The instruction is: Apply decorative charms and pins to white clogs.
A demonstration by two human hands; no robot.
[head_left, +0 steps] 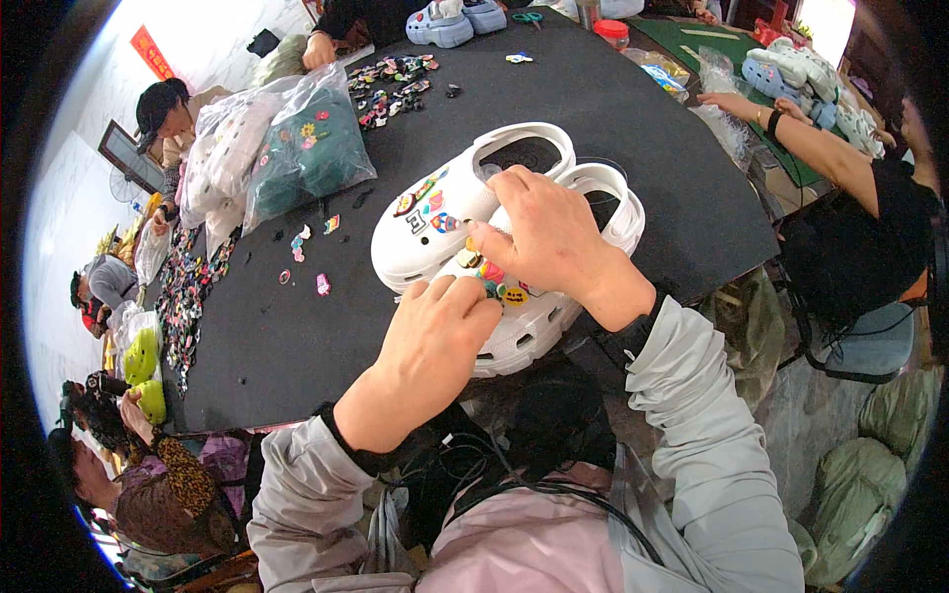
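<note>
Two white clogs stand side by side on the black tabletop. The far clog (400, 252) carries several colourful charms (433, 203) on its upper. My right hand (559, 237) is over the near clog (524, 341), thumb bent down by its charms and fingers curled across its upper. My left hand (420, 341) has its fingers folded against the toe of that same clog; the fingertips are hidden. A round orange charm (514, 296) and other charms show between my two hands.
Loose charms (323, 285) lie left of the clogs, with bigger piles (193, 296) beyond. Clear bags (306, 148) of green and white clogs stand at far left. Blue clogs (442, 24) sit at the far edge. Co-workers sit left and right; one reaches an arm (820, 148) over a green mat.
</note>
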